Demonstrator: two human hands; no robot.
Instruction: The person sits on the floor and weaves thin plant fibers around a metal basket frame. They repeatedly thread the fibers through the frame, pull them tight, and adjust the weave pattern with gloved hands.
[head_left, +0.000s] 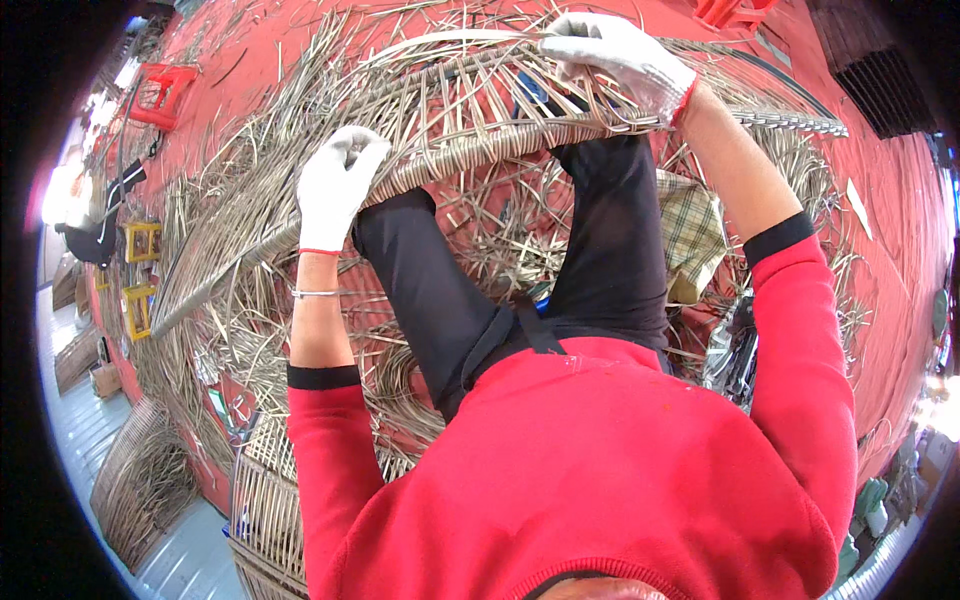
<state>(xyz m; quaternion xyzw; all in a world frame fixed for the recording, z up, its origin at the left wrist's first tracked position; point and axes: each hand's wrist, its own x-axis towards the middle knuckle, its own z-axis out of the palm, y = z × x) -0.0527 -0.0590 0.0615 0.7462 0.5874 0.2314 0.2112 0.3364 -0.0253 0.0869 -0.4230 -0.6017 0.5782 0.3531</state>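
A wide curved wicker panel [465, 150] with a thick wrapped rim lies across my knees, its open weave full of loose strip ends. My right hand [625, 62], in a white knit glove, is over the panel's far side. Its thumb and fingers are pinched on a pale flat cane strip [440, 42], which runs off to the left in a bend. My left hand [340, 188], gloved too, is against the near rim left of my knee. Its fingers are curled with thumb and forefinger together; what they hold, if anything, is hidden.
Loose cane strips [520, 240] litter the red floor [850, 290] around my legs. Red plastic stools [160, 95] stand far left and at the top right. Yellow frames [140, 242] and another wicker piece [150, 485] are at left. A checked cloth [692, 235] lies beside my right leg.
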